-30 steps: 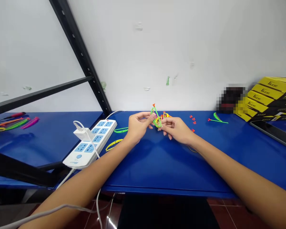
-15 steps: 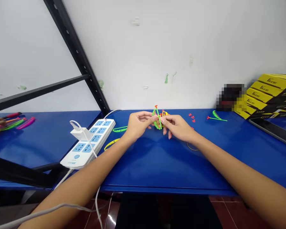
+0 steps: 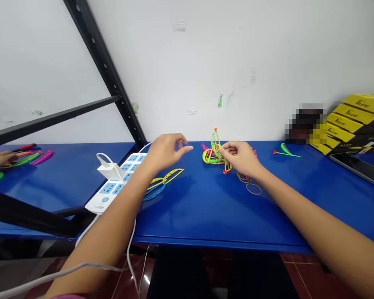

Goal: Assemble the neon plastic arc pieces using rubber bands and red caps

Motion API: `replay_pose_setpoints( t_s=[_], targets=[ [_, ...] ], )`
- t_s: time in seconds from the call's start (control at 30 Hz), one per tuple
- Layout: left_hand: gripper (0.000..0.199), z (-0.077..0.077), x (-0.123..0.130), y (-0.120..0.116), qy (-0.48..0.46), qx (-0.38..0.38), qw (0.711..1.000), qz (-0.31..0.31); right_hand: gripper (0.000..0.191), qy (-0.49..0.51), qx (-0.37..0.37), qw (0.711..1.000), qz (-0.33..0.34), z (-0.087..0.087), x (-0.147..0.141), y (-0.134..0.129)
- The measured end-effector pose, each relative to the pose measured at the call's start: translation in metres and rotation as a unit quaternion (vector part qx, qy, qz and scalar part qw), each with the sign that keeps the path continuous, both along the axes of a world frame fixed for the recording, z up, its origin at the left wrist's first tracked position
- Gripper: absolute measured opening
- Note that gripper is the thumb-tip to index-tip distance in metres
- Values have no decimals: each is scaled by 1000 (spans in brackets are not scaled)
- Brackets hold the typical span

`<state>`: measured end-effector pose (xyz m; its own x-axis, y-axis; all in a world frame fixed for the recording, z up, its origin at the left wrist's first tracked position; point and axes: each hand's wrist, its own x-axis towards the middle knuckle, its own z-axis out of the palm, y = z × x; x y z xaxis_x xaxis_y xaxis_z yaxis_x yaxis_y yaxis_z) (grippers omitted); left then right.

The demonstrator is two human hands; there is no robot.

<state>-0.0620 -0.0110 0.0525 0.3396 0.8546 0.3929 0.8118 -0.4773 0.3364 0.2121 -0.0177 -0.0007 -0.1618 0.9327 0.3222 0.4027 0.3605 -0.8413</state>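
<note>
Pinching the green toy bow (image 3: 212, 140) just ahead of nearly closed fingertips, your right hand (image 3: 243, 158) has something likely light, springy, slick, best gripped by its curved frame; your left hand (image 3: 164, 153) is empty, thumb and fingers parted.

At least two rubber bands (image 3: 253, 194), at least four yellow boxes (image 3: 345, 121), one power strip (image 3: 95, 203), one adapter (image 3: 109, 171), one phone (image 3: 358, 171)

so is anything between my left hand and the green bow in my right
Nothing visible blocks the gap, but a magenta piece and a yellow bow lie low between your left hand and the green bow in your right hand.
</note>
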Motion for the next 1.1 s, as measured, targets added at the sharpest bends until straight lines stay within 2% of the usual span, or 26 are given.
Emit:
replay_pose_setpoints(
  t_s=[0.1,0.2,0.3,0.4,0.47,0.6,0.7,0.77,0.9,1.0,1.03,1.1],
  targets=[
    [28,10,-27,9,141,-74,985,63,22,-61,-27,997,-31,-2,11,10],
    [24,8,-40,15,236,-151,955,102,25,-129,-32,990,-51,-3,17,13],
    [22,2,-41,17,258,-205,939,104,31,-186,12,980,-76,0,23,14],
    [15,1,-40,17,261,-227,931,119,27,-235,58,965,-104,7,33,14],
    [9,0,-40,17,259,-234,929,125,27,-277,79,948,-132,14,41,15],
    [11,-2,-44,22,255,-214,936,115,26,-347,85,920,-163,26,59,16],
    [12,-5,-43,26,226,-162,956,98,27,-363,66,918,-145,34,70,17],
    [13,-6,-36,26,179,-109,975,79,26,-365,30,924,-109,39,75,16],
    [25,-10,-9,16,-1,-4,1000,7,18,-359,-121,925,22,40,80,14],
    [35,-19,12,4,-119,-73,988,-65,13,-342,-192,916,80,36,81,13],
    [38,-23,18,1,-136,-105,981,-92,14,-336,-196,917,93,34,82,13],
    [42,-32,28,-3,-154,-113,974,-125,18,-321,-196,919,118,33,81,12]
  ],
)
